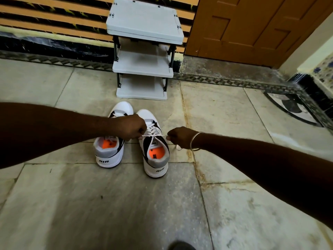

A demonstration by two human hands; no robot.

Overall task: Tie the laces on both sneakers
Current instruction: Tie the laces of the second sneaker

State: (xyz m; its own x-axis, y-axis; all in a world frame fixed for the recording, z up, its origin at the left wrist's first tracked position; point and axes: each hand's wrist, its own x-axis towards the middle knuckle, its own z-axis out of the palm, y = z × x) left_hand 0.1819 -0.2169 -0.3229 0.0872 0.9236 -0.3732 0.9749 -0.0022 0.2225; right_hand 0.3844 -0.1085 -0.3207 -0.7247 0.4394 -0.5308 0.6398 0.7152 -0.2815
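Head view: we pinch the white lace (154, 135) of the white-and-black leather sneaker (155, 147) at three o'clock, left hand (131, 128) and right hand (181, 137) both clenched on its ends. We judge the first knot is tightening; loops come next.

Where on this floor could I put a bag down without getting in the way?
Bare floor lies nearer than the sneaker heels, and right of the right sneaker. It is crowded between the hands, where the lace is stretched.

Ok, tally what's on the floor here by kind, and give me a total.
Sneakers: 2, the left one and the right one, whose lace both hands are pulling.
Shelf racks: 1, grey, three tiers, against the wall.
Total: 3
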